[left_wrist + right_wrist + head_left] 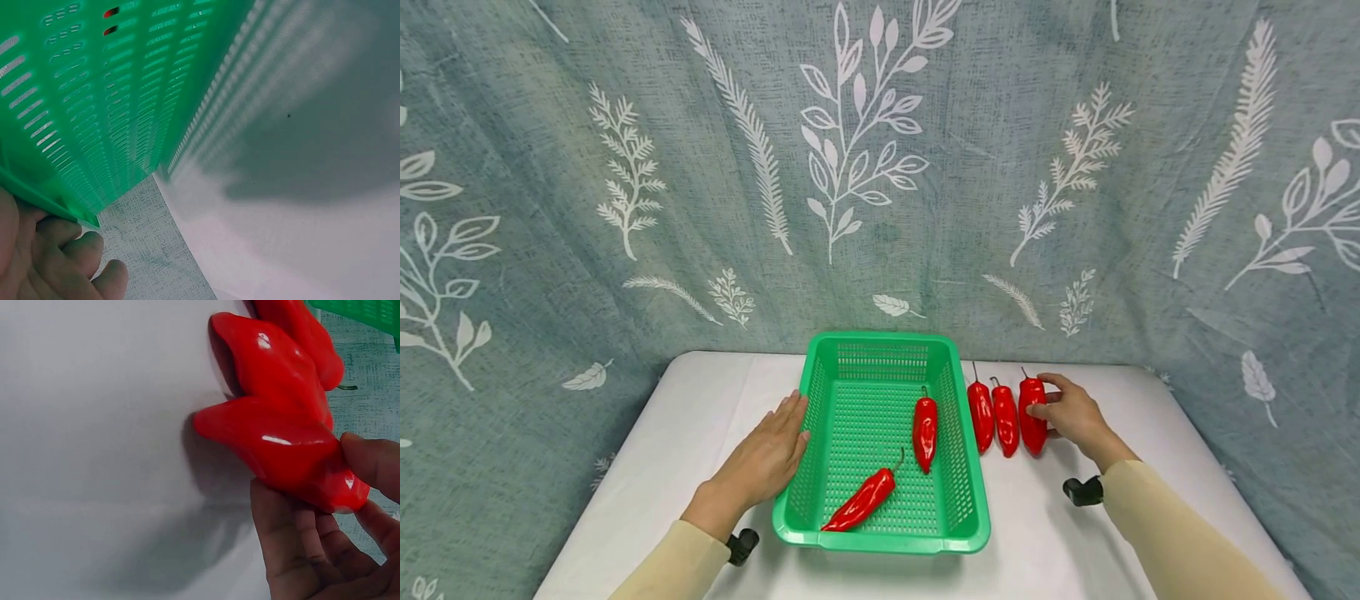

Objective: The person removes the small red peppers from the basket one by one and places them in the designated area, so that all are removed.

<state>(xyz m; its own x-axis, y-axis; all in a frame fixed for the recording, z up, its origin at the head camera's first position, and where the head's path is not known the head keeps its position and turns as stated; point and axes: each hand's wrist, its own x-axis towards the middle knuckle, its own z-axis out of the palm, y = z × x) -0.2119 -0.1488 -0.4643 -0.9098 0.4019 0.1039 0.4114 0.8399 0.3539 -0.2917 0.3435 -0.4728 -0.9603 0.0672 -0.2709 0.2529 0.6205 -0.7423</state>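
My right hand [1081,423] pinches a red chili pepper [1032,402] at the right end of a short row on the table. In the right wrist view the thumb and fingers lie on either side of that pepper's wide end, and its tip points away from the hand. Two more red peppers lie beside it, one in the middle [1005,419] and one by the basket wall [980,414]. My left hand [763,457] rests with extended fingers against the left rim of a green plastic basket [880,543]. Inside the basket are an upper pepper [925,435] and a lower, slanted pepper [863,502].
A white-covered table [700,408] carries everything and ends at the back against a grey-green curtain [940,208] with white leaf prints. Dark wrist devices show below both hands, on the left [743,546] and on the right [1082,492].
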